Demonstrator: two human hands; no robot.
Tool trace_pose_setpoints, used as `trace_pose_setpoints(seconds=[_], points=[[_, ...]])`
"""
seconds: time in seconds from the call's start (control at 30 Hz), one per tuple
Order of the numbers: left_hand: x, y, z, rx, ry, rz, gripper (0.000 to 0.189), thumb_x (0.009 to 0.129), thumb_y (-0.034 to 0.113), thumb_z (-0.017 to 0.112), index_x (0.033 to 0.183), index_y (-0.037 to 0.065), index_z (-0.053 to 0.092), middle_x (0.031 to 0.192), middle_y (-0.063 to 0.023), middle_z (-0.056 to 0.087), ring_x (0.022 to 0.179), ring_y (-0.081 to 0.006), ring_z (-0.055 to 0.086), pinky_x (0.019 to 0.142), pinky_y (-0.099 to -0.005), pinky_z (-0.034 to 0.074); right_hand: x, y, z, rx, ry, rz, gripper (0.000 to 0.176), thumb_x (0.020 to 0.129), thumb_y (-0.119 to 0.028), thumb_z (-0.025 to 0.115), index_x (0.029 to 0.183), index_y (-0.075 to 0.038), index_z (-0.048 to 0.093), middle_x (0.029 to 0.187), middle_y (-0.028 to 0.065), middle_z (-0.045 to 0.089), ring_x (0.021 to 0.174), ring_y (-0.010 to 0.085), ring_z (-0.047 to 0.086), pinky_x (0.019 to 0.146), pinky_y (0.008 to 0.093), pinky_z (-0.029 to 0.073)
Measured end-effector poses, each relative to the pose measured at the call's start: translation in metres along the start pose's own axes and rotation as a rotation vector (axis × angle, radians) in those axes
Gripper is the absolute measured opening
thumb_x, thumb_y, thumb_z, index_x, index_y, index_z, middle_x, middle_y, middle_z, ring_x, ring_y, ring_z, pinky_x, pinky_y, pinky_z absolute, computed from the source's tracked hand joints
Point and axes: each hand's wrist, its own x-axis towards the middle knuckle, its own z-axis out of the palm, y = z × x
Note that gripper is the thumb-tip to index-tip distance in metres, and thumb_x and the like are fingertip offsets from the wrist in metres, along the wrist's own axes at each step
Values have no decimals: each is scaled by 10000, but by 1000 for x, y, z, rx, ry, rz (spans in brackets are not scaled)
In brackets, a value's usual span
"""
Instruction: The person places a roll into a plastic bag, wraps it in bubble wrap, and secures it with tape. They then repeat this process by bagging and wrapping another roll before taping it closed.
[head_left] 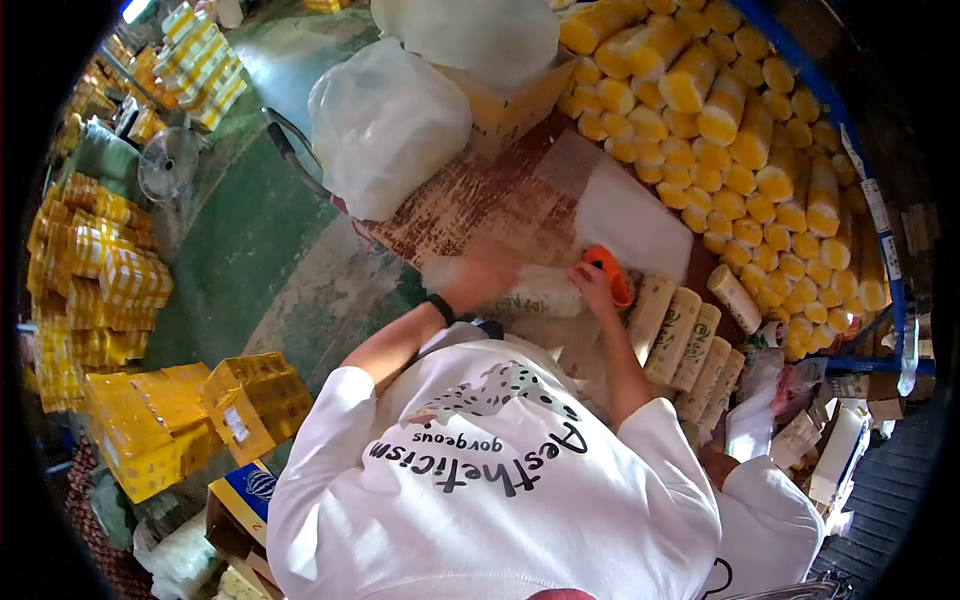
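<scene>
- Closest in, the white shirt point(500, 480) fills the bottom of the view, dark lettering and a spotted print across it
- Just to its right, a co-worker's white sleeve point(770, 515) pokes in, kept apart from the two working hands
- Out front now, the left hand point(485, 275), black band point(441, 308) on its wrist, is a blur at the left end of the wrapped roll point(542, 290); I can't tell whether its fingers are open or closed
- Over at the other end, the right hand point(592, 284) has its fingers bent at the roll's right end, right up against the orange tape dispenser point(608, 276); which of the two they grip, I can't tell
- And the wrapped roll itself, pale with green print, lies crosswise between the hands
- Right of the dispenser, a row of printed rolls point(675, 325) lies side by side, with a single roll point(733, 298) tilted just beyond
- Past the hands, there's a white sheet point(635, 222) on the worn red-brown tabletop point(465, 205)
- Further up, a big plastic bag point(390, 130) bulges beside a carton point(500, 105) with a second bag point(480, 40) over it
- Off to the right, yellow-and-white rolls point(730, 130) are piled high behind a blue frame point(888, 250)
- Away left across the green floor point(290, 270), yellow-taped boxes point(105, 270) stand stacked near a fan point(168, 165)
</scene>
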Motion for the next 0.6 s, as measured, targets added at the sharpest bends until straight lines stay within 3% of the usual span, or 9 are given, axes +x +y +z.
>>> trace_pose_setpoints(seconds=[0.07,0.17,0.27,0.37,0.43,0.5,0.57,0.6], points=[[7,15,51,243,304,266,577,787,280,528,1293,19,435,1254,-203,495,1170,-358,453,984,-483,350,10,15,-1,-14,-6,46,174,867,-241,637,871,-67,642,732,-36,592,617,50,478,538,200,358],[7,25,73,483,228,233,650,796,321,538,1355,30,377,1285,-206,472,1226,-366,408,1019,-483,311,12,17,-4,39,0,157,181,835,-254,672,869,-77,652,714,-38,584,597,54,464,524,204,343],[15,18,66,368,85,264,678,792,311,556,1377,44,342,1307,-181,459,1248,-334,398,1026,-501,295,17,31,-9,138,-56,361,201,800,-266,704,874,-84,661,687,-43,564,582,57,453,506,213,330],[30,-14,70,332,142,532,610,802,261,566,1348,51,393,1337,-136,438,1258,-285,391,1012,-548,291,-2,2,-9,157,-65,446,202,796,-264,698,887,-86,669,654,-51,535,569,60,443,489,225,321],[46,-5,13,134,-87,327,548,802,205,564,1331,140,438,1365,-93,415,1294,-258,351,1020,-564,286,-25,-8,-1,218,-95,459,207,805,-260,680,918,-87,666,651,-53,523,567,63,441,481,230,322],[53,-10,-1,169,-123,316,535,815,191,570,1328,268,440,1420,-44,351,1338,-250,282,1054,-571,234,-40,6,9,356,-174,464,228,817,-259,660,970,-90,657,669,-51,521,570,66,443,476,232,328],[48,-30,17,446,40,501,576,840,217,582,1341,437,401,1502,10,246,1390,-263,184,1114,-570,135,-50,27,36,318,-150,494,295,842,-206,592,1107,-83,552,802,-20,538,617,94,469,483,250,368],[46,-32,18,388,23,460,532,837,185,562,1298,423,446,1482,-7,277,1385,-286,189,1097,-562,180,-53,33,49,353,-155,536,315,842,-192,579,1131,-80,522,837,-11,540,632,104,475,488,257,379]])
